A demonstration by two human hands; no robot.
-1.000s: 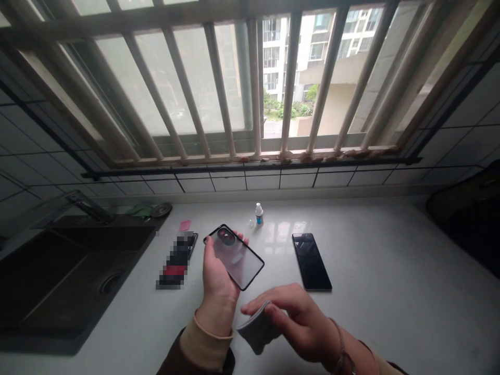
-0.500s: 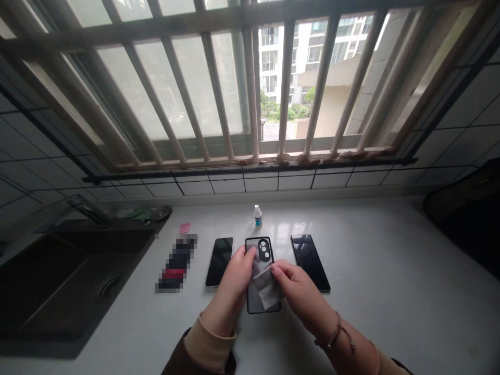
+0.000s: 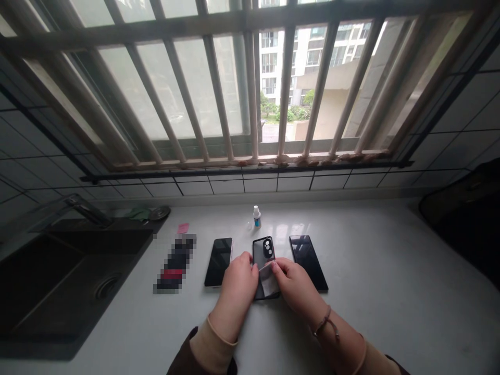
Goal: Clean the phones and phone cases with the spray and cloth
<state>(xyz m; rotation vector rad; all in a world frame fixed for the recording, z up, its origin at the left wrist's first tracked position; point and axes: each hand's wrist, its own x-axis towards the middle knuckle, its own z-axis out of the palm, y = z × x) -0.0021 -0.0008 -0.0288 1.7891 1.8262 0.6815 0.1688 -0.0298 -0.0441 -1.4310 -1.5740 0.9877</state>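
Observation:
A dark translucent phone case (image 3: 264, 251) with a camera cutout lies flat on the white counter (image 3: 375, 271), between two phones. My left hand (image 3: 236, 285) grips its left edge, fingers curled round it. My right hand (image 3: 294, 284) pinches a small grey cloth (image 3: 269, 279) and presses it on the lower half of the case. One black phone (image 3: 219, 261) lies just left of my left hand. Another black phone (image 3: 308, 261) lies just right of my right hand.
A small white bottle (image 3: 257, 215) with a blue label stands behind the case. A pixelated dark object (image 3: 175, 262) and a pink slip (image 3: 183, 228) lie further left. A dark sink (image 3: 58, 281) with a tap fills the left side; a dark object (image 3: 469, 219) sits at the right.
My left hand brought the case down from the air and laid it flat between the phones. My right hand carried the cloth onto it. The left phone came into sight.

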